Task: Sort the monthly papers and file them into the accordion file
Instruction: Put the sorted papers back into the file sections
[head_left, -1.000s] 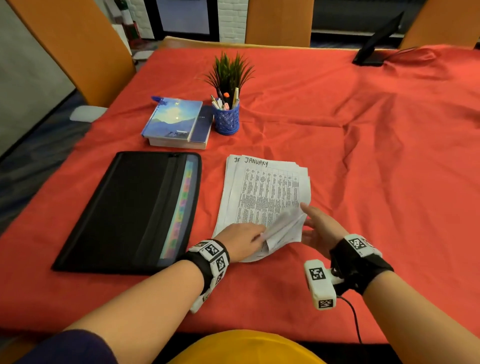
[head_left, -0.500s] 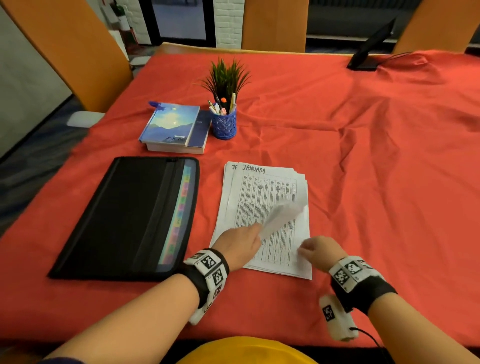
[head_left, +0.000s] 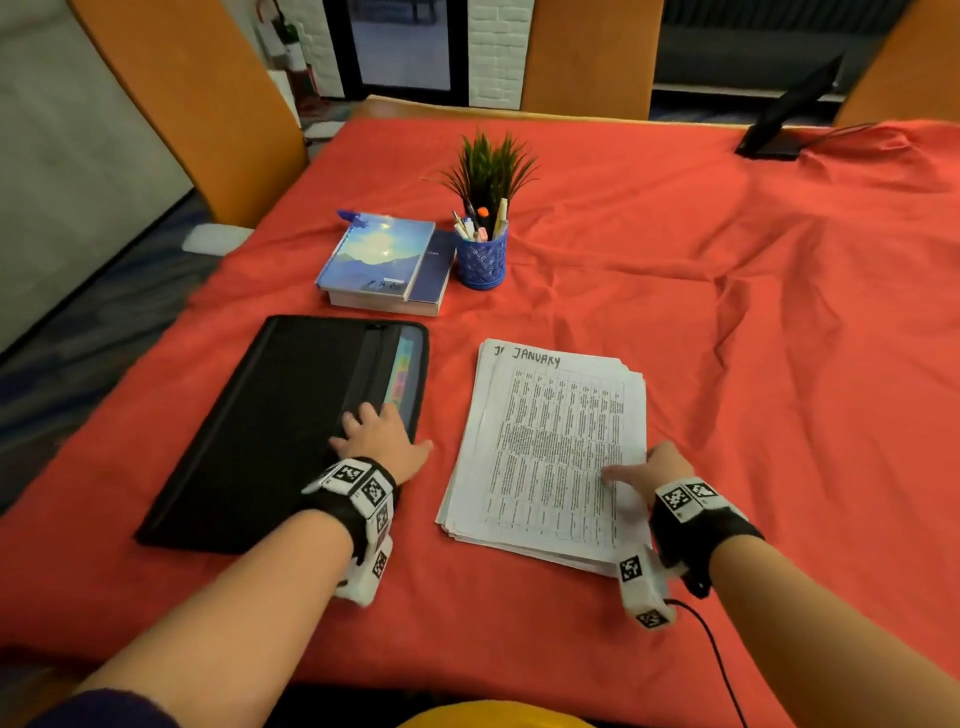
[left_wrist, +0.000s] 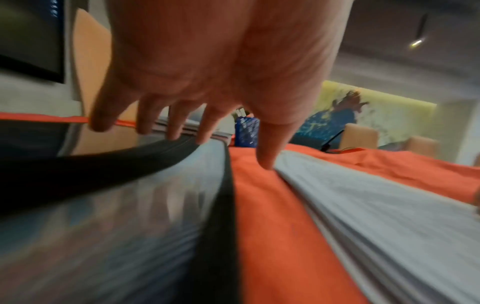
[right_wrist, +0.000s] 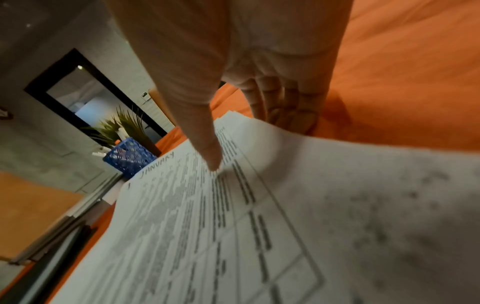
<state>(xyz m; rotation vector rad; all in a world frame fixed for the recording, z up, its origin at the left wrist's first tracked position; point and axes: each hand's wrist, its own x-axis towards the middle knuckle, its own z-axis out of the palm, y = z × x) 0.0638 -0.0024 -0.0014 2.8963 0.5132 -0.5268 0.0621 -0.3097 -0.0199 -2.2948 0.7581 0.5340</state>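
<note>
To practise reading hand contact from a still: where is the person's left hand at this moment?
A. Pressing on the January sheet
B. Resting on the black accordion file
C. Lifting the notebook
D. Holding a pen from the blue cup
B: the left hand lies with fingers spread on the black accordion file, near its coloured tabs; the right hand is the one at the paper stack.

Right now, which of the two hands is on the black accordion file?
The left hand: its fingers rest on the black accordion file, while the right hand holds the edge of the paper stack.
</note>
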